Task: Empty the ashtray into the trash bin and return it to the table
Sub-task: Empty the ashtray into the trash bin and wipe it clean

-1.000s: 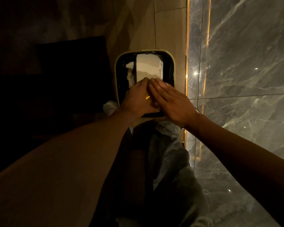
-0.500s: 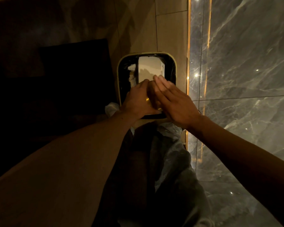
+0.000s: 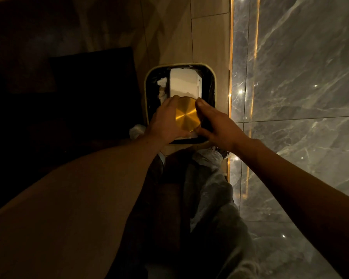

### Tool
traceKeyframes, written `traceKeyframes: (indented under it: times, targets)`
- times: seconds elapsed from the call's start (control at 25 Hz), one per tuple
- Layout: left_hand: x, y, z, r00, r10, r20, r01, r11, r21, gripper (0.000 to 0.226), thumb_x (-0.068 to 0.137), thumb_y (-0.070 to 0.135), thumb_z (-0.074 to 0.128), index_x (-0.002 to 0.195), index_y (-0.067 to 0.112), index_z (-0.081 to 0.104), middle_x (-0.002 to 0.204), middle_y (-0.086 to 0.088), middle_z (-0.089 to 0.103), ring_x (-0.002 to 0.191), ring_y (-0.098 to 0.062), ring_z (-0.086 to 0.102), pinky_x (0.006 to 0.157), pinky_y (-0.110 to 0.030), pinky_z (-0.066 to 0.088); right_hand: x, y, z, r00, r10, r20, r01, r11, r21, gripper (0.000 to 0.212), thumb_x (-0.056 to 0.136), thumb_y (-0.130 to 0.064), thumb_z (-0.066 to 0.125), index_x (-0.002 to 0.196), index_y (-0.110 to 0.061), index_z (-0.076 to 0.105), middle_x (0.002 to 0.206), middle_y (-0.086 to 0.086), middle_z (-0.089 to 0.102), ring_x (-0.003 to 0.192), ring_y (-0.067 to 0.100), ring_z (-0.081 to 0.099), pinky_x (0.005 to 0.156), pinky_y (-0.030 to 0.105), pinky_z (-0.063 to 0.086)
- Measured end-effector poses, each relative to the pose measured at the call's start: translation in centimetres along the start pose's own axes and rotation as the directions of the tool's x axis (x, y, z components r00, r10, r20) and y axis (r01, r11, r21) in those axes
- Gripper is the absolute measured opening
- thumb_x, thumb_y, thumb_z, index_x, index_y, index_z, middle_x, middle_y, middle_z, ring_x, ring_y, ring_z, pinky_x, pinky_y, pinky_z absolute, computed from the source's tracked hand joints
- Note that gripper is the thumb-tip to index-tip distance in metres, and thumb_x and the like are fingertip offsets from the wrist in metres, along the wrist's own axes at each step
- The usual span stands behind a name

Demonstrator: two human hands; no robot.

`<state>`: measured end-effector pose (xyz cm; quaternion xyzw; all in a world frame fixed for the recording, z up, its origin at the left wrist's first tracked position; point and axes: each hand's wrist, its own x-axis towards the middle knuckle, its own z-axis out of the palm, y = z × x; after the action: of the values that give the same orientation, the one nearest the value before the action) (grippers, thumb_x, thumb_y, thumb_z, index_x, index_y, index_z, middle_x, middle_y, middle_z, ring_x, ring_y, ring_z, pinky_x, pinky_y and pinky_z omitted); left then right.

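Head view: 2 hands, left hand (image 3: 166,120) and right hand (image 3: 218,125), grasp the inverted gold ashtray (image 3: 186,114) above the trash bin (image 3: 214,81). Loose fingers risk dropping it in.

The round, brushed-gold ashtray (image 3: 186,114) is turned base-up over the open trash bin (image 3: 214,85), a cream-rimmed, rounded-rectangular bin with a black liner, white paper waste inside at 12 o'clock of the ashtray, standing on the floor.
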<state>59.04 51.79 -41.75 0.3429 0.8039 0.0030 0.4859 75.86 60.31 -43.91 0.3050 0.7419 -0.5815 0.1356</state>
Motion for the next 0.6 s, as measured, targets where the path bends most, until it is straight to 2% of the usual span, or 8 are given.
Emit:
traceKeyframes:
  times: [0.08,0.16,0.24,0.32,0.4,0.48,0.6]
  targets:
    - [0.1,0.0,-0.1,0.999,-0.04,0.024,0.041,0.999,-0.02,0.12,0.053,0.039,0.092,0.15,0.016,0.025,0.155,-0.008,0.031,0.14,-0.029,0.033,0.113,-0.044,0.035,-0.1,-0.4,-0.7,0.999,0.045,-0.005,-0.044,0.997,0.064,0.077,0.086,-0.014,0.069,0.151,-0.013,0.025,0.154,0.011,0.036,0.141,0.025,0.036,0.112,0.03,0.025]
    - [0.0,0.1,-0.2,0.996,-0.069,0.054,0.073,0.994,-0.08,0.12,0.049,0.043,0.093,0.149,0.017,0.03,0.151,-0.007,0.037,0.138,-0.027,0.037,0.111,-0.045,0.038,-0.1,-0.7,-1.6,0.997,0.078,-0.021,-0.075,0.992,0.096,0.068,0.087,-0.009,0.068,0.147,-0.014,0.035,0.144,0.009,0.05,0.13,0.018,0.046,0.105,0.025,0.03]
    - [-0.4,0.5,-0.7,0.991,-0.113,0.077,0.127,0.969,-0.211,0.106,0.052,0.038,0.093,0.142,0.016,0.042,0.135,-0.002,0.049,0.128,-0.021,0.046,0.1,-0.034,0.044,-0.1,-0.9,-2.5,0.996,0.09,-0.004,-0.088,0.986,0.142,0.058,0.088,-0.007,0.065,0.142,-0.015,0.043,0.134,0.002,0.057,0.121,0.011,0.05,0.102,0.024,0.036]
    - [-0.9,1.3,-1.5,0.978,-0.178,0.113,0.208,0.905,-0.372,0.089,0.06,0.033,0.09,0.136,0.014,0.05,0.116,0.005,0.055,0.113,-0.013,0.052,0.086,-0.025,0.042,0.0,-1.0,-3.4,0.994,0.11,0.02,-0.111,0.954,0.277,0.043,0.091,-0.009,0.061,0.134,-0.016,0.054,0.125,-0.005,0.061,0.119,0.01,0.057,0.104,0.027,0.042]
    - [-0.9,1.7,-2.0,0.949,-0.248,0.194,0.313,0.814,-0.49,0.09,0.064,0.04,0.087,0.14,0.014,0.047,0.124,0.003,0.057,0.11,-0.012,0.054,0.083,-0.021,0.041,0.0,-1.0,-3.8,0.993,0.117,-0.012,-0.104,0.917,0.385,0.028,0.094,-0.012,0.059,0.122,-0.014,0.062,0.117,0.0,0.067,0.111,0.01,0.063,0.102,0.03,0.048]
    - [-1.0,2.1,-2.5,0.933,-0.261,0.247,0.357,0.754,-0.551,0.084,0.063,0.05,0.084,0.134,0.016,0.055,0.126,0.001,0.061,0.105,-0.011,0.06,0.088,-0.024,0.047,-0.3,-1.2,-4.1,0.986,0.144,-0.088,-0.092,0.897,0.433,0.026,0.095,-0.017,0.059,0.12,-0.012,0.064,0.113,0.006,0.069,0.108,0.014,0.064,0.1,0.033,0.05]
    - [-1.5,2.9,-3.7,0.932,-0.216,0.291,0.359,0.665,-0.654,0.051,0.07,0.056,0.076,0.107,0.021,0.07,0.119,-0.002,0.068,0.11,-0.018,0.063,0.103,-0.04,0.048,-0.8,-2.3,-4.6,0.983,0.145,-0.11,-0.063,0.84,0.539,0.022,0.097,-0.017,0.056,0.117,-0.016,0.065,0.109,0.009,0.07,0.105,0.014,0.065,0.096,0.028,0.049]
